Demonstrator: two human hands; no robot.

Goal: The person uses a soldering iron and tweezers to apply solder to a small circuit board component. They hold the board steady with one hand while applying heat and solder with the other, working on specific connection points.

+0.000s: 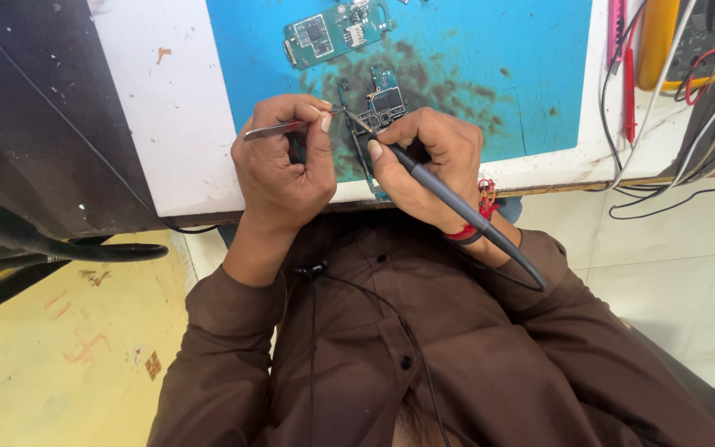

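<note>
Blue work mat (498, 74), scorched dark at centre frame, on a white bench (167, 124). Small circuit board (384, 103) there, under both tips: thin, stiff, light, probably fragile, best held by bare edges. Left hand (283, 170) pinched shut on metal tweezers (279, 128). Right hand (428, 161) closed around grey soldering pencil (465, 211). Second board (333, 33) upper centre.

Lower part of the dark circuit board (384, 103) — covered by the right hand (428, 165); its near end cannot be made out. Tips of the tweezers (287, 127) and of the grey soldering pen (457, 207) meet at a point too small to resolve, so the part between them cannot be told. Second green board (333, 31) — cut off by the top edge. Yellow meter (664, 41) and its cables (688, 165) run out of the picture at upper right.
</note>
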